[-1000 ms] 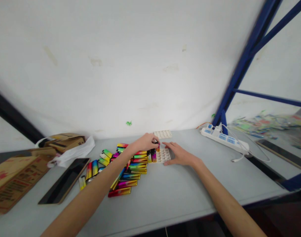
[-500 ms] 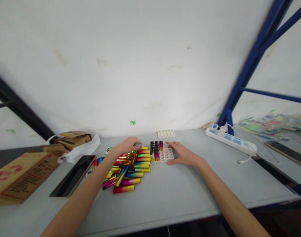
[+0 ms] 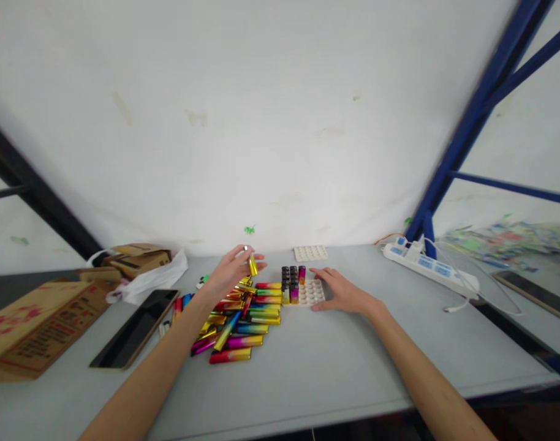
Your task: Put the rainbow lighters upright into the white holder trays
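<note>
Grey tabletop (image 3: 335, 367), left hand (image 3: 234, 267) pinching lighter (image 3: 253, 265), right hand (image 3: 347, 292) spread at tray's edge (image 3: 323, 294)

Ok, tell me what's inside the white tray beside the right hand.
Dark-topped lighters stand upright toward the left of the white tray; open cells show to their right. The front lighters largely hide those behind, and the cells beneath them cannot be seen.

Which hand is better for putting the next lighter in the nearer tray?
Probably the left hand: it holds a gold lighter, while the right hand looks empty, curved beside the tray.
</note>
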### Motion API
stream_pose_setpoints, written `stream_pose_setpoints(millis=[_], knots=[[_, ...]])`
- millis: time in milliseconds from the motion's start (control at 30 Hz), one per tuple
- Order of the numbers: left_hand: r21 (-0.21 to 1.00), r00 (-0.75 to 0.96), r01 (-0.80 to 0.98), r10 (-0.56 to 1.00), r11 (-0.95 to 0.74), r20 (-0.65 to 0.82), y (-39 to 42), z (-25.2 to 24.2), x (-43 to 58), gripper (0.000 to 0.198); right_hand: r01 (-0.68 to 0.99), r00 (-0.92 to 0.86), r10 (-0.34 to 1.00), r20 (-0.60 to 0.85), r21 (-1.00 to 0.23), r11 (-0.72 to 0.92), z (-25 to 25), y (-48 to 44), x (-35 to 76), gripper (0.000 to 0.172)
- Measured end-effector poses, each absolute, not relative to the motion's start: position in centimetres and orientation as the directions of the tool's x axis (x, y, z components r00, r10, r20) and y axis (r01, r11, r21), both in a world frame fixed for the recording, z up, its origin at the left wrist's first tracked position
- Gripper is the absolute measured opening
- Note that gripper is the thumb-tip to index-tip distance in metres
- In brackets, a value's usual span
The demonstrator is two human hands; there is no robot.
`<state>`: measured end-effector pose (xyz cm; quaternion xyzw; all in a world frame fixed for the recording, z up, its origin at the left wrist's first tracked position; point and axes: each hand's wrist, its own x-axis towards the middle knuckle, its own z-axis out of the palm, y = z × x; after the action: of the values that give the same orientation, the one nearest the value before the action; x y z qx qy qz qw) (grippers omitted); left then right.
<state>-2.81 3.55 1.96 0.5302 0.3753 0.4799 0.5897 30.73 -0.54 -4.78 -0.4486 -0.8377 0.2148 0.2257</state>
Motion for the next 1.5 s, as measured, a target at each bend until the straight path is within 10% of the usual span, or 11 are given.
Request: stream_pose_setpoints(millis=[367, 1500], knots=[[0.879, 0.422, -0.398, 0.903, 0.263, -0.079, 0.6, 1.4, -0.3, 0.050, 0.646, -0.492, 0.850, 0.188, -0.575, 0.502, -4.8, -0.6, 30.7, 0.100], [0.964, 0.297, -0.248, 0.955, 0.095, -0.017, -0.1, 1.0, 2.0, 0.040, 0.653, -0.507, 0.835, 0.215, -0.537, 0.534, -4.4, -0.7, 30.4, 0.099]])
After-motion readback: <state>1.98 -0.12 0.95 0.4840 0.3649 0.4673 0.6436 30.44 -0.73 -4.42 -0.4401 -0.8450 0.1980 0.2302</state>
